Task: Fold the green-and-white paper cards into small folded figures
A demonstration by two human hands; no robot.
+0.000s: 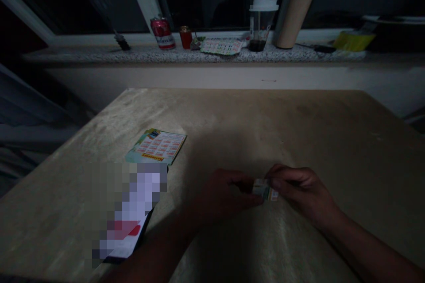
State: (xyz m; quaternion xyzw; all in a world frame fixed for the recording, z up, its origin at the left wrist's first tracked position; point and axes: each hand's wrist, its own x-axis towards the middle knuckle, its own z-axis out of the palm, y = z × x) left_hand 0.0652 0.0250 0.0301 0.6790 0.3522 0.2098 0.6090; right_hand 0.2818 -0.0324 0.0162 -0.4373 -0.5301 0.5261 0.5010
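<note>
Beige tabletop (229, 115): stretched before a speckled stone sill (133, 56);
Rectangular bright-screened phone (128, 245): lay left, partly blurred;
Green-and-white printed paper card (161, 145): lay just beyond the phone;
Left hand (222, 192): pinched the small white-and-green paper piece (264, 191) at its left;
Right hand (303, 188): pinched its right edge;
Paper piece: sat between both hands, over the tabletop.

"What shows of the person?"

"Two bare hands: the left hand (226, 192) just below the middle of the frame, the right hand (303, 190) farther right. Both run into bare forearms."

"How do those look?"

"The left forearm (166, 239), toward the bottom edge, is broad, its surface lost in shadow. The right forearm (368, 243), lower right, looks slimmer, narrowing toward the wrist (334, 216)."
</note>
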